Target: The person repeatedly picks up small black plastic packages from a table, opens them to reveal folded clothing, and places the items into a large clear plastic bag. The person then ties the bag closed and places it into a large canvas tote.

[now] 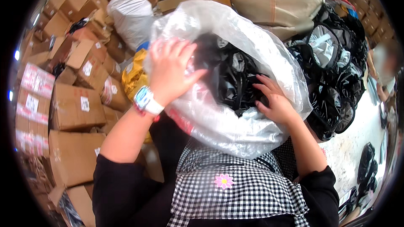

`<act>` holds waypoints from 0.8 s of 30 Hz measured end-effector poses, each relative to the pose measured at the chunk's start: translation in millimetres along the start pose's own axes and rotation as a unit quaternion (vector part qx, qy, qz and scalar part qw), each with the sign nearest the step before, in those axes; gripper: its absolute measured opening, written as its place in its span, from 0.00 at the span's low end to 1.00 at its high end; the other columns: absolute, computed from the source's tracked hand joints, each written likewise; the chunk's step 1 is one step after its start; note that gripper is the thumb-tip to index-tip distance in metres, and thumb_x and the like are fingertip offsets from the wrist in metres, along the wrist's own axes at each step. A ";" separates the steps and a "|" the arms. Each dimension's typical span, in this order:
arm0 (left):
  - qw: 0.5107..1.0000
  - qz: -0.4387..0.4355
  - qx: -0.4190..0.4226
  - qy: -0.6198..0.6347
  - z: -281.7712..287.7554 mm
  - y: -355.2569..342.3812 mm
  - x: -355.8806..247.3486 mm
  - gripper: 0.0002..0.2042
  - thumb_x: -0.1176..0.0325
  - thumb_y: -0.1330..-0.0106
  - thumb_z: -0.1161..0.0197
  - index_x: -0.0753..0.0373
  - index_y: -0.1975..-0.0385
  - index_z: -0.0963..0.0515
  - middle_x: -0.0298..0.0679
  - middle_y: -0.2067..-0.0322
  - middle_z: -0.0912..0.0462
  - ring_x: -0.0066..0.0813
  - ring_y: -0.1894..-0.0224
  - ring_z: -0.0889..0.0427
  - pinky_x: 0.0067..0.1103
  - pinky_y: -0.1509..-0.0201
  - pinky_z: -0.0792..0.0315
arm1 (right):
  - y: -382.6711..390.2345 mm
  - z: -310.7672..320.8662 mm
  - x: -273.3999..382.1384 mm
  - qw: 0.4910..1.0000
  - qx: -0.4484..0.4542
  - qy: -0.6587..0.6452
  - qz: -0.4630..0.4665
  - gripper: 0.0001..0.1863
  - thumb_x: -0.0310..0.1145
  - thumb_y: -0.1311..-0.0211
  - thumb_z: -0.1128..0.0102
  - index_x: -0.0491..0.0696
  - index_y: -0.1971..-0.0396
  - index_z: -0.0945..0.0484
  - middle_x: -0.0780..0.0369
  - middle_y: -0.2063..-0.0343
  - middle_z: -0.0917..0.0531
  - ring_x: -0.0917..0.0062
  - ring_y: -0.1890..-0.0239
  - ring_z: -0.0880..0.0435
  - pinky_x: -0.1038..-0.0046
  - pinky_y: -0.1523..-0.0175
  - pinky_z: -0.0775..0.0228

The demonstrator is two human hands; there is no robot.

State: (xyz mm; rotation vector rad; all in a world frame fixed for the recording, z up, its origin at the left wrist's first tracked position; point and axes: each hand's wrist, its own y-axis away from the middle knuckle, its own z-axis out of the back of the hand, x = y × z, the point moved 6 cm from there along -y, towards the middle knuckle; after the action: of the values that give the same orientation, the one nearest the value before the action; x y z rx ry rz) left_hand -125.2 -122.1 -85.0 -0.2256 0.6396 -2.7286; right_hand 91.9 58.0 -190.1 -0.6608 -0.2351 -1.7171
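Observation:
A large clear plastic bag (248,138) stands in front of me with its mouth rolled wide. Inside lie shiny black items (237,69), some with grey patches; their exact kind is hard to make out. Over the bag's left rim, my left hand (172,65) is raised with its fingers spread, slightly blurred, and a white watch (145,98) sits on that wrist. My right hand (271,98) reaches inside the right rim. Its fingers are apart and rest against the black items, not visibly closed around any of them.
Brown cartons (78,107) are piled along the left. A white sack (131,19) and a yellow bag (135,73) stand beyond my left arm. At the back is a beige sack (277,10) of black items. Black bundles (326,75) heap at right, near another person (384,65).

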 end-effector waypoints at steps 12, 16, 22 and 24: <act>0.897 -0.135 0.310 0.286 -23.4 -40.3 -37.5 0.51 0.53 0.51 0.21 0.63 0.27 0.40 0.56 0.32 0.34 0.50 0.35 0.28 0.35 0.34 0.31 | -18.4 21.1 100.1 0.987 -0.075 -0.080 0.115 0.18 0.27 0.51 0.34 0.46 0.57 0.25 0.58 0.66 0.19 0.60 0.65 0.16 0.60 0.60 0.23; 0.895 0.002 0.312 0.318 -13.4 -82.7 -51.2 0.34 0.50 0.41 0.28 0.68 0.41 0.25 0.52 0.55 0.15 0.46 0.54 0.14 0.32 0.47 0.22 | 30.7 65.7 76.6 0.949 -0.164 -0.267 -0.031 0.17 0.24 0.45 0.35 0.46 0.55 0.26 0.59 0.67 0.22 0.68 0.66 0.18 0.70 0.60 0.25; 0.963 -0.184 0.156 0.121 -85.9 -76.4 -88.6 0.28 0.73 0.48 0.27 0.61 0.45 0.26 0.49 0.48 0.24 0.53 0.54 0.19 0.40 0.51 0.23 | 111.6 96.7 45.2 0.809 -0.258 -0.505 -0.157 0.19 0.15 0.34 0.45 0.48 0.51 0.41 0.63 0.56 0.29 0.82 0.56 0.26 0.76 0.51 0.27; 0.959 -0.158 0.167 0.163 -93.9 -91.5 -87.1 0.19 0.76 0.44 0.32 0.62 0.51 0.23 0.49 0.51 0.23 0.56 0.55 0.19 0.40 0.53 0.23 | 141.0 114.0 33.9 0.825 -0.340 -0.437 -0.113 0.21 0.12 0.35 0.49 0.47 0.48 0.42 0.62 0.54 0.27 0.81 0.53 0.25 0.75 0.46 0.29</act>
State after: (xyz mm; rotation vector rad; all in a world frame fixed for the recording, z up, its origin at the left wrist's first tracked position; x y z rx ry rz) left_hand -90.6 23.6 -133.4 0.2294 0.2209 -3.1606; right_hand 255.6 49.4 -105.6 -2.0245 -0.3418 -1.5872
